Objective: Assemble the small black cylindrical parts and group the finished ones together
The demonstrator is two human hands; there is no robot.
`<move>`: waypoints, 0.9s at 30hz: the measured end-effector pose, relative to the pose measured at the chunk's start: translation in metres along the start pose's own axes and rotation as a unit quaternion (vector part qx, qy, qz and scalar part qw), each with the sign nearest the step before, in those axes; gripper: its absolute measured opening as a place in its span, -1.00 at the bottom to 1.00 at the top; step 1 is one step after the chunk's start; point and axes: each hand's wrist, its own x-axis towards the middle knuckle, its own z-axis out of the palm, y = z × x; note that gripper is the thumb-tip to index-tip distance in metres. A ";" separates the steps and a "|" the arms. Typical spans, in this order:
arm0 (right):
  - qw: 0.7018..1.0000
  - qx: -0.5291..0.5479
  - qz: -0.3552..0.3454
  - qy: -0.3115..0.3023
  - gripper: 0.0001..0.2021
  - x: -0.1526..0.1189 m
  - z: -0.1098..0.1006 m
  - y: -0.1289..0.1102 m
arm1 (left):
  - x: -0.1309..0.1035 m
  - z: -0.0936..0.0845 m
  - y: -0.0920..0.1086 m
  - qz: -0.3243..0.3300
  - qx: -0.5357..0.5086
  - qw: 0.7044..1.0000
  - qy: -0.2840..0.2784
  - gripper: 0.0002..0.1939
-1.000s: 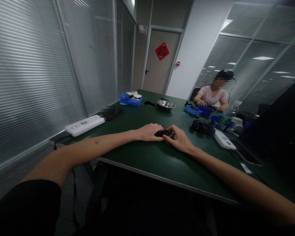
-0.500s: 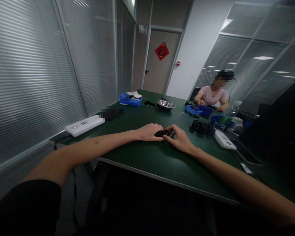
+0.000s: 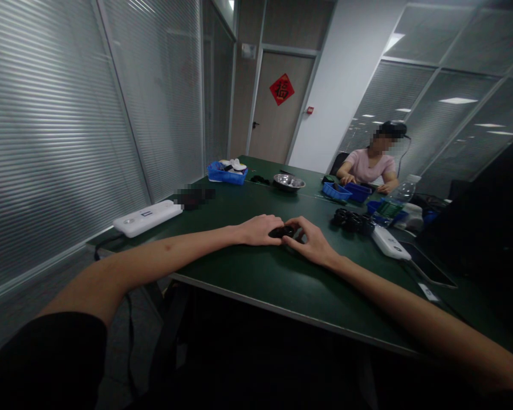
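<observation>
Between my two hands, low over the green table (image 3: 248,273), is a small glossy black part (image 3: 287,231); its exact kind is too small to tell. My left hand (image 3: 263,229) is closed around its left side, back of the hand upward. From the right, my right hand (image 3: 310,242) grips it with thumb and fingertips, the fingers curved. A pile of similar-looking black pieces (image 3: 353,220) lies on the table beyond my right hand.
A metal bowl (image 3: 288,182) and a blue basket of white and black items (image 3: 227,173) stand toward the back. White power strips (image 3: 149,217) lie at both sides. Right: a tilted-looking bottle (image 3: 395,202), blue bins (image 3: 337,192), a dark tablet-like slab (image 3: 427,263). A co-worker (image 3: 371,165) sits across.
My right thumb and fingers have shifted very slightly on the black part. My left hand stays in place, and the rest looks the same.
</observation>
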 end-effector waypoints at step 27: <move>0.999 0.013 -0.040 0.000 -0.74 -0.001 -0.003 0.003 | 0.001 0.001 -0.001 0.002 0.001 1.000 0.002 -0.53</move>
